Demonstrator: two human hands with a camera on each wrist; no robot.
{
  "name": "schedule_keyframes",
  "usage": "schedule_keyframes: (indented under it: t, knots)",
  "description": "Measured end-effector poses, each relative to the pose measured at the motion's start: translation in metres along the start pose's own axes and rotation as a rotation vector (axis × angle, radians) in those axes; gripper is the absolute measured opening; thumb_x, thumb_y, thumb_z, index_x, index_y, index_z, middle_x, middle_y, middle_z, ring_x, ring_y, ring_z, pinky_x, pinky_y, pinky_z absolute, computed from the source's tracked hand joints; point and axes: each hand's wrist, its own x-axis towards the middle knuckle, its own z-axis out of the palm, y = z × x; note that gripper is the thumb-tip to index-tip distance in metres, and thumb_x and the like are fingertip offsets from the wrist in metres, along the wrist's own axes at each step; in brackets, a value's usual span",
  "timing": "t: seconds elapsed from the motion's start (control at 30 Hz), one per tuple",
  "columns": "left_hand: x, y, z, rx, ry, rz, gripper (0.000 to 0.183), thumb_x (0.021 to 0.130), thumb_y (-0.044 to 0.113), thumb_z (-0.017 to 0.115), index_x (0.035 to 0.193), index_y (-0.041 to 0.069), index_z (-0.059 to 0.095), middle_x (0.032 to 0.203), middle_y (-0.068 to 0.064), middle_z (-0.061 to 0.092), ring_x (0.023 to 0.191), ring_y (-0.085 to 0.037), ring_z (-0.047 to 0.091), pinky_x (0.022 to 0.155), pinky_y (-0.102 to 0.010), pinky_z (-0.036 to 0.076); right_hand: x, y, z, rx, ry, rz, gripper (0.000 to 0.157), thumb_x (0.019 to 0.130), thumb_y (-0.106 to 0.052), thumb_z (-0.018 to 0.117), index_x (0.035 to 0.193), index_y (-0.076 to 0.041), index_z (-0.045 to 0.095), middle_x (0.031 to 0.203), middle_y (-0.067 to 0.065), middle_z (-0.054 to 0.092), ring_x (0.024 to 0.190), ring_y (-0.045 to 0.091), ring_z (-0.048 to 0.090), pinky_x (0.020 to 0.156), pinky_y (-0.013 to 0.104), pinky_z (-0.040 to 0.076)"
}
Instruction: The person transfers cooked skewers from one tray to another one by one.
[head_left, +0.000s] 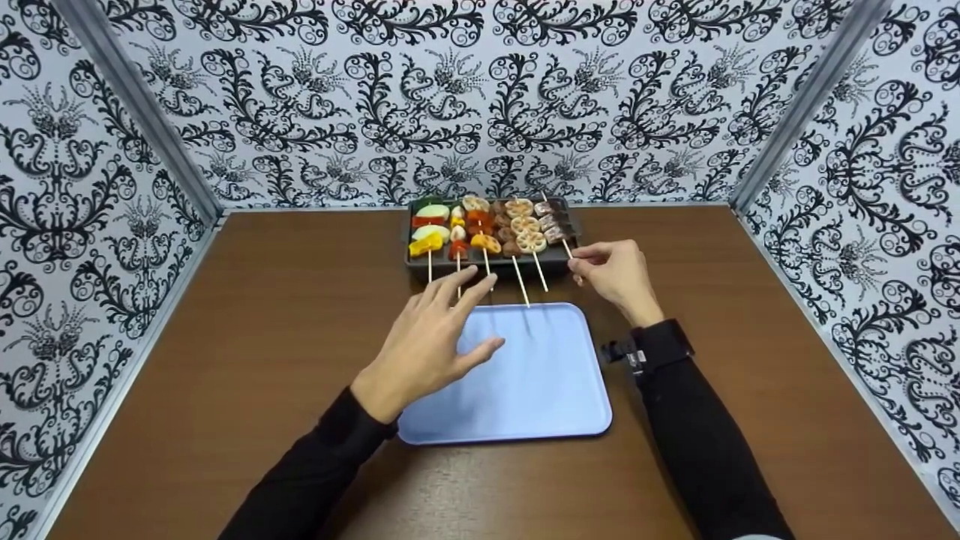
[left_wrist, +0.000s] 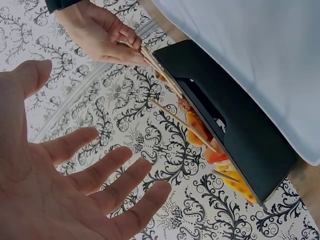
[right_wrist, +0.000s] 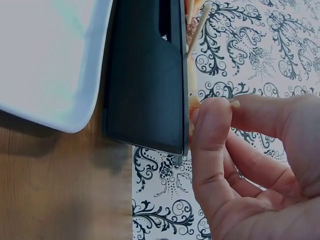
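Now right hand (head_left: 616,277) pinches thin wooden skewer (head_left: 567,249); left hand (head_left: 427,337) spread near smooth, round-cornered tray (head_left: 536,382).

Patterned walls (head_left: 465,105) (grey posts (head_left: 140,105) between) border a brown table (head_left: 285,337).

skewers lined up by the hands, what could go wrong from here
The right hand pinches the rightmost skewer by its stick end, so the loaded end might dip if lifted. The skewer of round slices sits close beside it and could get dragged along. The left hand, spread near the bare sticks, might bump one.
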Motion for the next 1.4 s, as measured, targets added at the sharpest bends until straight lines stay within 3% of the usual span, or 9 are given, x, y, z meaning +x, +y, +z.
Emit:
schedule_keyframes:
  t: [0.23, 0.67, 1.03, 1.4]
  knots:
    - [-0.0034, 0.0035, 0.0007, 0.003, 0.007, 0.037, 0.079, 0.095, 0.067, 0.057, 0.161, 0.032, 0.032, 0.162, -0.007, 0.041, 0.144, -0.032, 0.047, 0.108, -0.053, 0.053, -0.0016, -0.0039, -0.0023, 0.212, -0.106, 0.102, 0.027, 0.088, -0.016, 0.082, 0.109, 0.001, 0.077, 0.101, 0.025, 0.078, 0.066, 0.013, 0.074, 0.067, 0.031, 0.067]
    - [-0.0059, 0.009, -0.0017, 0.035, -0.022, 0.07, 0.078, 0.097, 0.066, 0.055, 0.162, 0.034, 0.027, 0.161, -0.007, 0.043, 0.141, -0.03, 0.051, 0.104, -0.055, 0.056, -0.0022, -0.0018, -0.0074, 0.25, -0.196, 0.194, 0.033, 0.087, -0.023, 0.084, 0.111, -0.003, 0.077, 0.089, 0.005, 0.081, 0.073, 0.017, 0.077, 0.088, 0.046, 0.066]
    - [-0.0071, 0.0074, -0.0005, 0.032, -0.016, 0.074, 0.077, 0.096, 0.064, 0.057, 0.161, 0.031, 0.033, 0.16, -0.007, 0.044, 0.141, -0.03, 0.051, 0.103, -0.054, 0.056, 0.0004, -0.002, -0.0051, 0.34, -0.221, 0.256, 0.037, 0.086, -0.013, 0.083, 0.117, 0.005, 0.072, 0.088, 0.004, 0.078, 0.072, 0.013, 0.075, 0.08, 0.032, 0.068]
    - [-0.0081, 0.0001, 0.0003, 0.028, 0.023, 0.065, 0.077, 0.096, 0.062, 0.061, 0.161, 0.03, 0.033, 0.159, -0.008, 0.045, 0.141, -0.03, 0.05, 0.099, -0.051, 0.058, -0.0037, -0.0032, -0.0072, 0.409, -0.265, 0.267, 0.039, 0.09, -0.009, 0.078, 0.121, 0.01, 0.065, 0.095, 0.008, 0.076, 0.077, 0.016, 0.076, 0.084, 0.032, 0.068]
